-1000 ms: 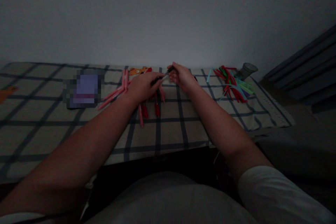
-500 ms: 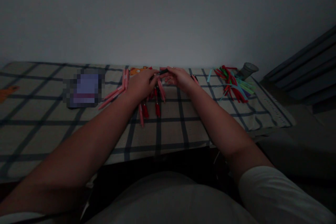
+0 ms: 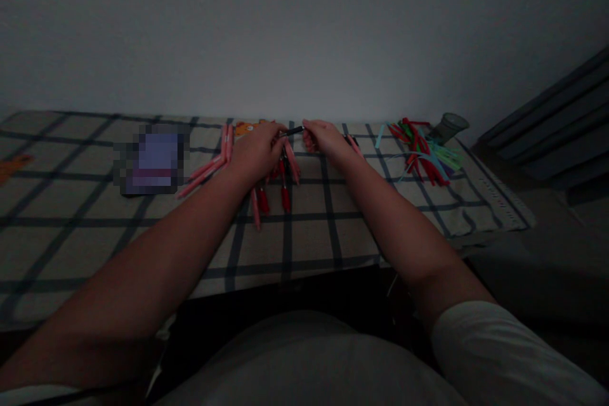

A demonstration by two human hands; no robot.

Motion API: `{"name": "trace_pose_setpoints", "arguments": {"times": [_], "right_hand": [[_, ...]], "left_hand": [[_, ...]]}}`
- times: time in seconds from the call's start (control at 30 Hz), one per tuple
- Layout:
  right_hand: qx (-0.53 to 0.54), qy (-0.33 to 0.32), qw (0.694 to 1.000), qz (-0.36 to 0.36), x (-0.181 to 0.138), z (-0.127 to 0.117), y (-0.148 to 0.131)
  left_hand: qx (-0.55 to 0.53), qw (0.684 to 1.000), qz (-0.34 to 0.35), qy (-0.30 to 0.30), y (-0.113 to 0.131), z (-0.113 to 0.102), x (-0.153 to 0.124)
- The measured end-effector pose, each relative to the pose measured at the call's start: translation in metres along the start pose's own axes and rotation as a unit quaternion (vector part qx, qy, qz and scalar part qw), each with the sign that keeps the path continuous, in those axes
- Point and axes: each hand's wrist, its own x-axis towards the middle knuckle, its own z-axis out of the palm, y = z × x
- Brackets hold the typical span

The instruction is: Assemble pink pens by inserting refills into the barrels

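Note:
Between my two hands a slim black pen [image 3: 293,131] lies nearly level above the table. My left hand [image 3: 261,149] is closed around its left end. The closed fingers of my right hand [image 3: 323,138] pinch at its right end; what else they may hold is hidden. Below my left hand, several red pens [image 3: 285,193] and pink pens [image 3: 294,165] lie loosely together, partly covered by the hand. More pink sticks [image 3: 204,174] lie to the left of my left wrist. Just behind my right wrist, a pink and black pair [image 3: 353,143] shows in part.
A checked cloth [image 3: 309,228] covers the table against a pale wall. At left lies a blurred-out phone-like object [image 3: 157,162]. To the right are red, green and blue strips [image 3: 423,155] beside a tipped clear cup [image 3: 450,127]. A dark curtain [image 3: 561,114] hangs at far right.
My right hand has shifted slightly right along the pen and its fingers have curled in, so more of the black barrel shows. My left hand stays nearly in place.

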Motion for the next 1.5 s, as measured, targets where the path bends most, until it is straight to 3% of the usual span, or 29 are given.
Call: {"name": "trace_pose_setpoints", "arguments": {"times": [0.17,0.6,1.23,1.5], "right_hand": [[-0.035,-0.035,0.999,0.006,-0.0024,0.004,-0.0011],[-0.095,-0.027,0.995,0.013,-0.0054,0.005,-0.004],[-0.098,-0.049,0.994,0.023,-0.0043,0.003,-0.0047],[-0.136,-0.05,0.989,-0.01,-0.0089,-0.0027,-0.0057]], "left_hand": [[0.002,1.0,-0.006,0.005,-0.0033,0.0017,0.0001],[0.012,1.0,0.0,-0.003,-0.0017,-0.0013,0.0006],[0.035,0.999,-0.011,-0.017,0.0014,-0.0028,-0.0016],[0.029,0.999,-0.009,-0.025,0.0024,-0.0041,-0.0014]]}}
